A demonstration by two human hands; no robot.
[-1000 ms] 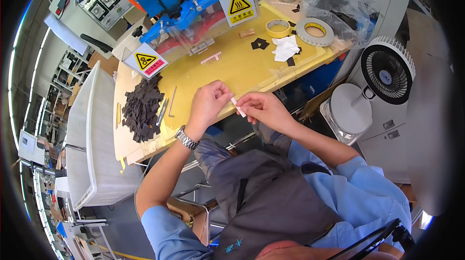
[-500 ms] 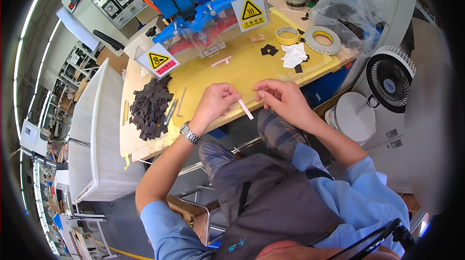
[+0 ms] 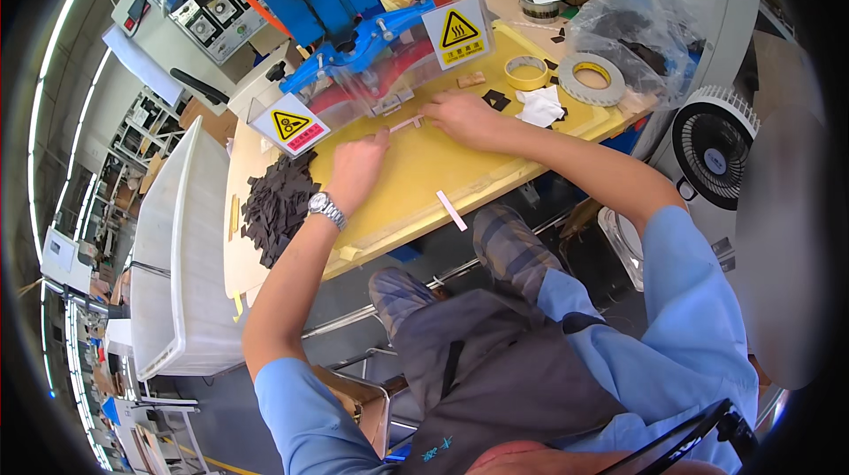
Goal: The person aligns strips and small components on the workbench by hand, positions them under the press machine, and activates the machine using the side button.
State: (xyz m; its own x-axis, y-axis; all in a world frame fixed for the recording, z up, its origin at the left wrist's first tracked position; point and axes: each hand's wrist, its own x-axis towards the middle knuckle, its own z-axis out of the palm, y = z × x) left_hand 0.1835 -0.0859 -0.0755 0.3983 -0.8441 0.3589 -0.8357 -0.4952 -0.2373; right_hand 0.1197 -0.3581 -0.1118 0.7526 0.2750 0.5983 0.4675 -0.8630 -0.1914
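A pale pink strip [image 3: 407, 123] with a short crosspiece near its right end lies on the yellow work surface, just in front of the press. My left hand [image 3: 358, 165] has its fingertips closed at the strip's left end. At the other end are the fingers of my right hand [image 3: 467, 119], bent together and partly hidden by the hand itself. A second pink-white strip [image 3: 451, 210] rests across the table's front edge, apart from both hands.
The blue press [image 3: 354, 46] with clear guards and warning signs stands beyond my hands. Black fabric pieces [image 3: 276, 205] are heaped at left. Yellow tape [image 3: 526, 73], a white tape roll [image 3: 591, 79], white patches [image 3: 539, 107] and a plastic bag [image 3: 632, 33] lie at right, near a fan [image 3: 712, 148].
Both hands have moved forward from the table's front edge to the strip by the press. My left hand has let go of the other strip, which now lies on the edge.
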